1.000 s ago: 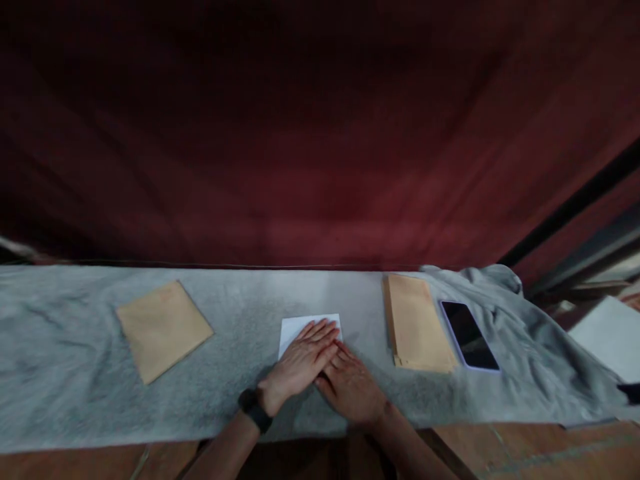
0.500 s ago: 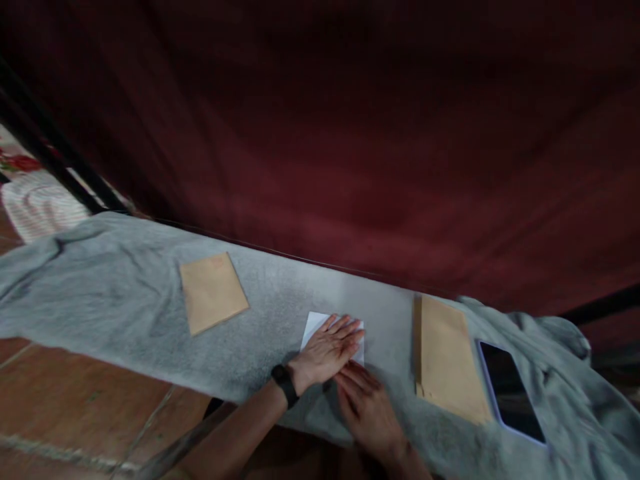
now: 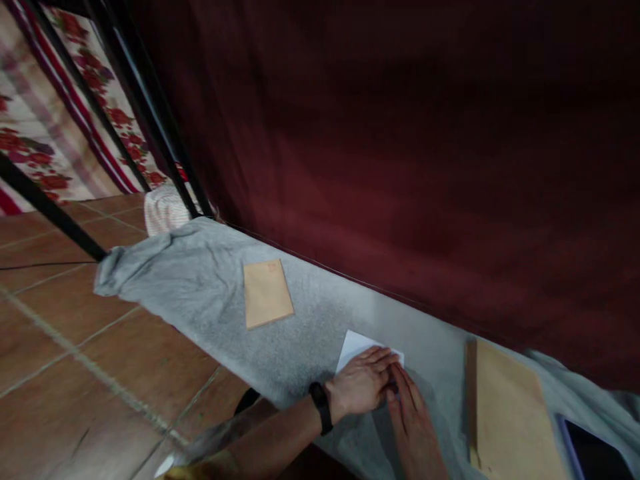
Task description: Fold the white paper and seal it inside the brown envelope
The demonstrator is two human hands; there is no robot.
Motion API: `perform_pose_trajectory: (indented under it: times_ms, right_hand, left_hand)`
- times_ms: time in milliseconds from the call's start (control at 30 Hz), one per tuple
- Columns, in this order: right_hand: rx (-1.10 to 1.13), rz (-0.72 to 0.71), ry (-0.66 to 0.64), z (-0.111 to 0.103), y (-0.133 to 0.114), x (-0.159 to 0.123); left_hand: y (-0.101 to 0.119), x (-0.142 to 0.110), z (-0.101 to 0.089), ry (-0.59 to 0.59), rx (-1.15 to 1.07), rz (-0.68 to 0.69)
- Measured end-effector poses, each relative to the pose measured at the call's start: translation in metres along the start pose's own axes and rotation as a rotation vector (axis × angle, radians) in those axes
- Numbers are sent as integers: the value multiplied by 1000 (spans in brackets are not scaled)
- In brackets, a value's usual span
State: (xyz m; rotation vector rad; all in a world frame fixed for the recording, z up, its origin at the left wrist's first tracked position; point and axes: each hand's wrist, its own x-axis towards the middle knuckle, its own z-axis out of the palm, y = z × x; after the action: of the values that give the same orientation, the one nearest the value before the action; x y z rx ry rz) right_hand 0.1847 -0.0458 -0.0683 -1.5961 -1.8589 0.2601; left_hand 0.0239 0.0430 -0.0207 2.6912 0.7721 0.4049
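Laid flat on the grey cloth (image 3: pixel 310 340), with far edge of white paper (image 3: pixel 354 345) slanting down to the right, about parallel to the border by the dark red curtain (image 3: pixel 400 173). Cannot tell long axis, near part being covered. Showing beyond and left of the grip: left hand (image 3: pixel 359 387) pressed flat, fingers together, meeting right hand (image 3: pixel 413 423), with straight fingers. Bordered by cloth surface toward brown packet (image 3: pixel 267 293) at left, brown paper stack (image 3: pixel 513 413) and phone (image 3: pixel 597 453) at right.

On the cloth (image 3: pixel 315 340), left to right: paper packet (image 3: pixel 267 293), sheet (image 3: pixel 355 345), second packet (image 3: pixel 515 413), phone (image 3: pixel 597 452).
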Motion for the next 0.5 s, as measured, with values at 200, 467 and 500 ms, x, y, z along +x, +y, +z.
perform_pose_trajectory:
  times_ms: [200,467,500]
  right_hand:
    - [-254,-340,112,23,44,-3]
    - [-367,-396,146,27,56,10]
    - [-365,-372,150,26,55,12]
  left_hand:
    - [6,-14,-2,26,-16,-61]
    - [0,-33,-16,-9,-36,-126]
    - [-1,-35,-18,-11,-23,-120]
